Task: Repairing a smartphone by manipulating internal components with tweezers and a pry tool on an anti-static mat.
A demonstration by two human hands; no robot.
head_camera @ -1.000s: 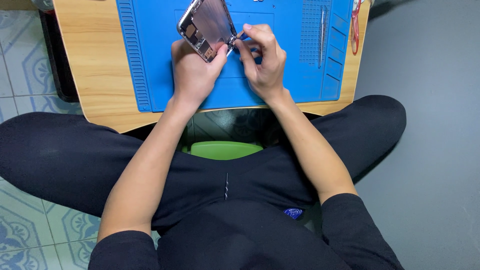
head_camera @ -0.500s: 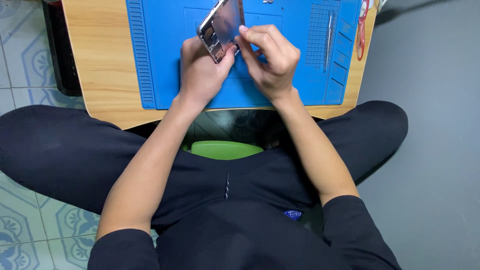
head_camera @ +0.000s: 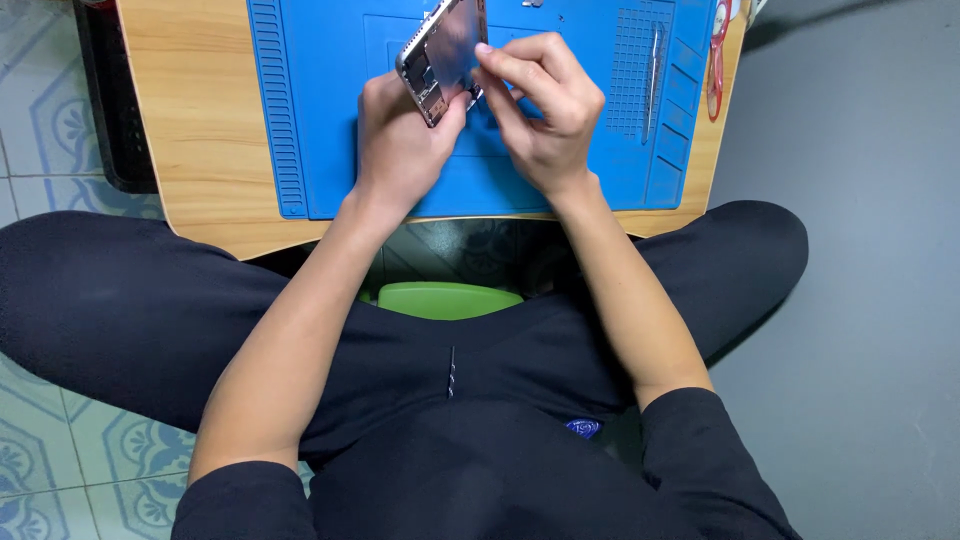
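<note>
Both hands, left hand (head_camera: pixel 400 140) and right hand (head_camera: pixel 545 115), grip the tilted opened phone (head_camera: pixel 445 55) above the blue mat (head_camera: pixel 320 110).

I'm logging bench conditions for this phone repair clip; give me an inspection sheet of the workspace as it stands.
Surface: low wooden table covered by a blue work mat.
Job's things: opened phone, tilted, lifted off the mat, internals visible.
Clutter: tweezers on the mat's right side; red-handled tool at the right edge; a small part at the top edge, too cut off to identify.
Hands: left hand grips the phone's lower end; right hand pinches at its edge.
Cables: nothing seen.
Surroundings: tiled floor on the left, grey floor on the right, green stool under the person.
</note>
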